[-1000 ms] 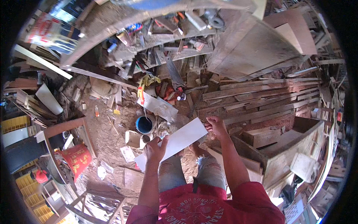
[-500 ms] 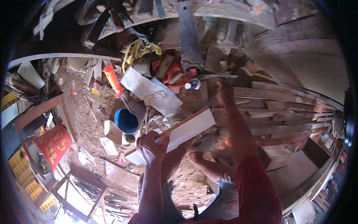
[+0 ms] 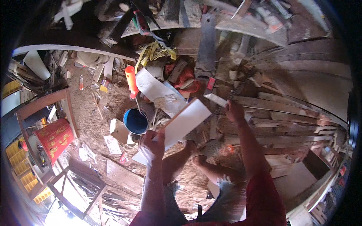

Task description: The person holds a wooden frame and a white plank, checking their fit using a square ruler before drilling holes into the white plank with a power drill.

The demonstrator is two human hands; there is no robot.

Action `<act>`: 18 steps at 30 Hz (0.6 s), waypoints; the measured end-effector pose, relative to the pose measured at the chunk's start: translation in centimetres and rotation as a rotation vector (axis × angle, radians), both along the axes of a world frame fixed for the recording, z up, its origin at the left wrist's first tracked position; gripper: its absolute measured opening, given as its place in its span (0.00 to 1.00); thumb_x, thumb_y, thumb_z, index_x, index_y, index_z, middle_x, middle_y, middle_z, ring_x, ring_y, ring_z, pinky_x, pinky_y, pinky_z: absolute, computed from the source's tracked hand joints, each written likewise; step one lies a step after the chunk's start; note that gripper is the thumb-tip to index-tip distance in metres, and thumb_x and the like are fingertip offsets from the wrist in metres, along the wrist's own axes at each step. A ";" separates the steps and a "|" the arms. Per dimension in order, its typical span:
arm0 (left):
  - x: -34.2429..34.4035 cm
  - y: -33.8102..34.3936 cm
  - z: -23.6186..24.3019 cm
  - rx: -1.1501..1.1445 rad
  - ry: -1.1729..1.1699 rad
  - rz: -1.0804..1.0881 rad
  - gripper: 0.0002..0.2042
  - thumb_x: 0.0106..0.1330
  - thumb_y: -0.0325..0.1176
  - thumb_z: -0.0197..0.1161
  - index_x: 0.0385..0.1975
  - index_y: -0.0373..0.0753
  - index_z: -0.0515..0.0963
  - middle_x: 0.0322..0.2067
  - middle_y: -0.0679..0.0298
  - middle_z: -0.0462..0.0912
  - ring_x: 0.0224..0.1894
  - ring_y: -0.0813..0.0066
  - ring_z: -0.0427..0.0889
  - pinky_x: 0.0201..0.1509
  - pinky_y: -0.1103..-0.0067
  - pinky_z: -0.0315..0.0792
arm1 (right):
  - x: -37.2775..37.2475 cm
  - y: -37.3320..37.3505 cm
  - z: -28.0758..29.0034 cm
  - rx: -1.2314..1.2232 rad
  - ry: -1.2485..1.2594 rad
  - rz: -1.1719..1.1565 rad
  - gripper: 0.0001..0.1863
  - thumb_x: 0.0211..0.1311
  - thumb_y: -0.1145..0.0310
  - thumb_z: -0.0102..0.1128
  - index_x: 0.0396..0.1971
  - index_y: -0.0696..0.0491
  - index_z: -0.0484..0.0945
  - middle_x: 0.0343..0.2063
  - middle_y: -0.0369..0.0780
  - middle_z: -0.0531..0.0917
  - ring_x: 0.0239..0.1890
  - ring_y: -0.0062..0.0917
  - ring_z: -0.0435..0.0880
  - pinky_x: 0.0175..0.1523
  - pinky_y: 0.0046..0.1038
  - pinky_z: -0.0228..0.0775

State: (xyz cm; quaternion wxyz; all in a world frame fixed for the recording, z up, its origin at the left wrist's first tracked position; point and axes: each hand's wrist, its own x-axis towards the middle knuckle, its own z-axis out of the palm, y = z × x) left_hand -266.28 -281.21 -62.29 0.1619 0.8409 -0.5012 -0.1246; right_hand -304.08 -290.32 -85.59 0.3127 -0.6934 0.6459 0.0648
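My left hand (image 3: pixel 151 145) is closed on the lower left part of a long white board (image 3: pixel 186 124) with a brown edge, held slanting above my legs. My right hand (image 3: pixel 233 111), raised to the right of the board, is closed on a pale bar-shaped tool (image 3: pixel 215 99) with a red and dark end. A dark ridged item (image 3: pixel 236 89) lies just beyond that hand. A bucket with blue inside (image 3: pixel 135 120) stands behind my left hand, with an orange-handled roller (image 3: pixel 131 81) above it.
Loose planks (image 3: pixel 283 109) lie to the right, near a wooden box (image 3: pixel 301 180). A wooden frame (image 3: pixel 41 98) and red sack (image 3: pixel 52 139) are at the left. Tools lie on a shelf (image 3: pixel 256 32) at the top; yellow straps (image 3: pixel 151 52) lie below it.
I have bent forward toward the clutter. My right hand left the board, reached up and now holds the bar-shaped tool a little lower. The board's far end has risen slightly.
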 end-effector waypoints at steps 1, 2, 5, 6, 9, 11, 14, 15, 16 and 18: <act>0.2 0.8 0.2 -0.030 -0.014 0.063 0.22 0.63 0.52 0.77 0.22 0.39 0.79 0.20 0.55 0.81 0.25 0.50 0.82 0.34 0.58 0.74 | -0.2 0.7 3.8 0.114 -0.023 -0.040 0.25 0.73 0.53 0.62 0.58 0.57 0.81 0.45 0.54 0.88 0.50 0.50 0.88 0.56 0.50 0.79; 0.6 2.3 0.5 0.008 0.067 0.161 0.24 0.67 0.54 0.73 0.23 0.38 0.80 0.20 0.53 0.82 0.24 0.50 0.82 0.32 0.57 0.73 | -0.2 1.1 8.9 0.200 -0.080 -0.092 0.29 0.73 0.46 0.61 0.58 0.57 0.81 0.44 0.52 0.88 0.48 0.49 0.88 0.55 0.50 0.79; -0.1 3.7 3.4 0.038 0.148 0.265 0.26 0.72 0.59 0.68 0.23 0.39 0.81 0.20 0.53 0.82 0.23 0.52 0.80 0.31 0.57 0.72 | -4.0 5.4 18.7 0.214 -0.405 -0.230 0.36 0.74 0.35 0.58 0.54 0.58 0.81 0.35 0.45 0.87 0.36 0.41 0.87 0.45 0.46 0.78; -0.2 4.1 4.7 0.016 0.176 0.264 0.29 0.75 0.61 0.62 0.25 0.39 0.82 0.20 0.52 0.81 0.22 0.53 0.78 0.30 0.57 0.69 | -5.2 6.9 21.4 0.186 -0.495 -0.247 0.37 0.74 0.33 0.57 0.53 0.59 0.82 0.32 0.43 0.86 0.32 0.39 0.86 0.41 0.45 0.78; -0.1 4.9 8.0 -0.087 0.321 0.288 0.31 0.79 0.60 0.56 0.27 0.35 0.81 0.19 0.49 0.76 0.21 0.56 0.74 0.30 0.59 0.67 | -4.8 7.7 31.7 0.859 -1.189 -0.854 0.36 0.78 0.35 0.53 0.46 0.59 0.83 0.23 0.36 0.80 0.20 0.27 0.77 0.28 0.35 0.70; -0.2 5.3 9.8 -0.066 0.468 0.334 0.31 0.80 0.61 0.54 0.29 0.35 0.81 0.21 0.53 0.78 0.24 0.63 0.74 0.32 0.63 0.69 | -2.0 7.5 37.9 0.879 -1.409 -0.868 0.34 0.80 0.36 0.51 0.42 0.58 0.84 0.18 0.34 0.74 0.15 0.21 0.69 0.23 0.27 0.62; -0.3 6.3 9.0 -0.197 0.944 0.425 0.28 0.84 0.56 0.51 0.36 0.34 0.83 0.28 0.69 0.81 0.32 0.76 0.73 0.36 0.71 0.69 | -0.3 7.4 41.5 0.811 -1.331 -0.768 0.33 0.80 0.39 0.53 0.45 0.60 0.84 0.19 0.36 0.78 0.16 0.23 0.73 0.24 0.28 0.66; -0.9 5.9 9.2 -0.206 0.945 0.427 0.28 0.84 0.56 0.51 0.36 0.34 0.83 0.28 0.69 0.81 0.32 0.76 0.73 0.36 0.71 0.69 | 0.2 7.4 42.1 0.781 -1.253 -0.710 0.33 0.80 0.40 0.54 0.45 0.61 0.85 0.19 0.37 0.80 0.17 0.23 0.75 0.24 0.28 0.67; -2.0 5.1 10.2 -0.206 0.999 0.440 0.27 0.85 0.54 0.52 0.40 0.34 0.83 0.30 0.70 0.81 0.32 0.77 0.73 0.37 0.72 0.69 | 0.5 7.5 42.3 0.752 -1.155 -0.722 0.31 0.82 0.45 0.54 0.47 0.64 0.85 0.21 0.39 0.84 0.18 0.23 0.78 0.25 0.28 0.70; -2.5 3.8 13.1 -0.026 1.209 0.492 0.27 0.86 0.54 0.48 0.49 0.32 0.83 0.36 0.69 0.83 0.37 0.79 0.75 0.40 0.76 0.70 | 1.0 7.8 42.3 0.743 -1.059 -0.636 0.30 0.83 0.47 0.52 0.48 0.65 0.85 0.22 0.39 0.85 0.17 0.23 0.79 0.25 0.28 0.71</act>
